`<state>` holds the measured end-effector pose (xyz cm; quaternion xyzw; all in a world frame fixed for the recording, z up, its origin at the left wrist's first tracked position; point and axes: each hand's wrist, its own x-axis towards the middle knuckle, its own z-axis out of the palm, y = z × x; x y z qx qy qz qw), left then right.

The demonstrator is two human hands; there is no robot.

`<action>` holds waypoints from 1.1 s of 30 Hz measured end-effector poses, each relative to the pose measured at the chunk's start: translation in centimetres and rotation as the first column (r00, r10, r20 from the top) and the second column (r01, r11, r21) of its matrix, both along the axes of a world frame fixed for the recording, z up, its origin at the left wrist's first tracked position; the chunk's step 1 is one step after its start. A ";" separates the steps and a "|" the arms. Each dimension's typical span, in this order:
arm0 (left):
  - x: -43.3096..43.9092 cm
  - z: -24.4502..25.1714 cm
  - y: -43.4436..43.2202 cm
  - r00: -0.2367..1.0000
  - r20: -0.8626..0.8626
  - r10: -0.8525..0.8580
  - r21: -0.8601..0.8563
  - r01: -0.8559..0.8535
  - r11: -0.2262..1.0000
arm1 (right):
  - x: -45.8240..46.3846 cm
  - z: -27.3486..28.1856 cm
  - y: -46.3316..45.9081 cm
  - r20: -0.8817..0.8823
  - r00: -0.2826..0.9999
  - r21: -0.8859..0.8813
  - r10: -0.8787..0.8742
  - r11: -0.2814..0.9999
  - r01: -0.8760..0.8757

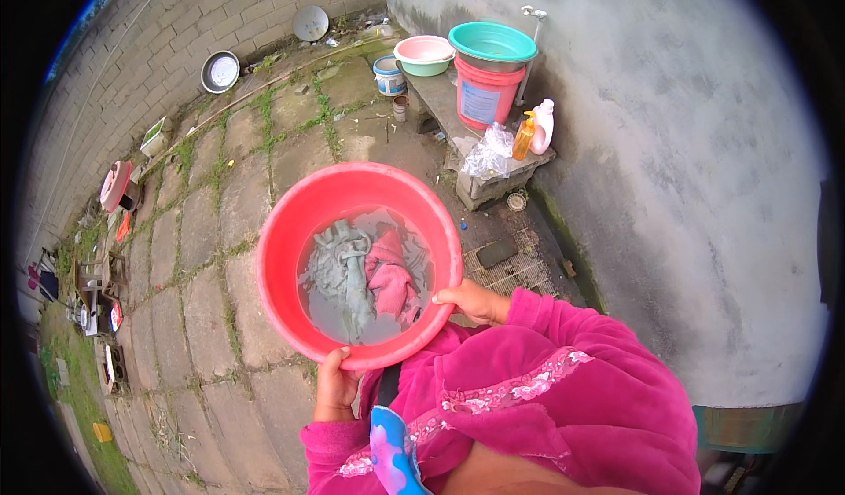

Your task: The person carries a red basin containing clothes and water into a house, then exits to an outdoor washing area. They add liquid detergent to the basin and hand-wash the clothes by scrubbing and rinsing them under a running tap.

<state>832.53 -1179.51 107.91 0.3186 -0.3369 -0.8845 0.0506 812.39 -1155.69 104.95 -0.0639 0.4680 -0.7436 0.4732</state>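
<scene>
A large red plastic basin (277, 297) is held up in front of my body, above the paved ground. My left hand (335, 384) grips its near rim, thumb over the top. On the right side of the rim, my right hand (476, 301) holds on in the same way. Murky grey water (330, 320) stands in the basin. A wet grey-green cloth (343, 264) and a wet pink cloth (394, 274) lie side by side in it, partly under the surface.
Along the grey wall stands a concrete bench (439, 102). It bears a pink bucket (492, 92) topped by a green basin (493, 38), a crumpled plastic bag (490, 154), an orange pump bottle (524, 137) and a pink bottle (543, 125). A drain grate (528, 267) lies below, near a tap (535, 13).
</scene>
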 end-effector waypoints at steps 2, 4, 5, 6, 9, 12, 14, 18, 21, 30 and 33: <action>-4.6 -1.5 -3.6 1.000 0.024 0.004 0.003 -0.004 1.000 | -4.1 0.2 -2.6 -0.044 0.999 0.112 -0.013 0.994 0.018; -9.0 -2.5 -6.6 0.999 -0.043 0.000 0.029 0.002 1.000 | -8.0 0.3 -5.1 -0.071 0.996 0.164 -0.047 0.985 0.058; -11.1 -2.7 -8.0 0.994 -0.106 -0.038 0.050 0.043 0.998 | -9.9 0.4 -6.2 -0.097 0.994 0.112 -0.042 0.992 0.053; -13.3 -2.6 -9.3 0.998 -0.062 -0.016 0.070 0.020 0.997 | -11.8 0.6 -7.1 -0.104 0.993 0.108 -0.059 0.992 0.070; -20.2 -2.0 -12.2 0.998 -0.060 -0.010 0.031 0.012 0.999 | -18.1 0.8 -9.1 -0.039 0.999 0.082 -0.014 0.997 0.017; -27.4 -1.2 -14.1 0.997 -0.073 -0.032 0.032 0.035 0.999 | -26.7 0.5 -9.6 0.007 0.998 -0.104 0.061 0.993 -0.060; -32.1 -1.2 -15.1 0.997 -0.068 -0.035 0.036 0.038 0.999 | -34.2 -0.3 -9.1 0.038 0.999 -0.130 -0.018 0.991 0.022; -40.8 -1.9 -16.9 0.999 -0.044 -0.018 0.006 0.018 1.000 | -51.6 -2.8 -6.0 0.078 0.775 0.177 -0.628 0.773 0.609; -46.0 -2.1 -17.8 0.999 -0.029 0.013 0.071 -0.011 0.997 | -64.0 -4.7 -2.8 0.102 0.458 0.250 -0.883 0.468 0.847; -62.8 -2.2 -23.6 0.996 -0.081 -0.027 0.094 0.035 0.995 | -80.9 -9.7 -0.3 0.163 0.175 0.220 -0.971 0.209 0.953; -68.8 -2.4 -27.0 0.996 -0.088 -0.031 0.087 0.039 0.995 | -81.3 -9.9 0.2 0.140 0.198 0.335 -0.970 0.235 0.913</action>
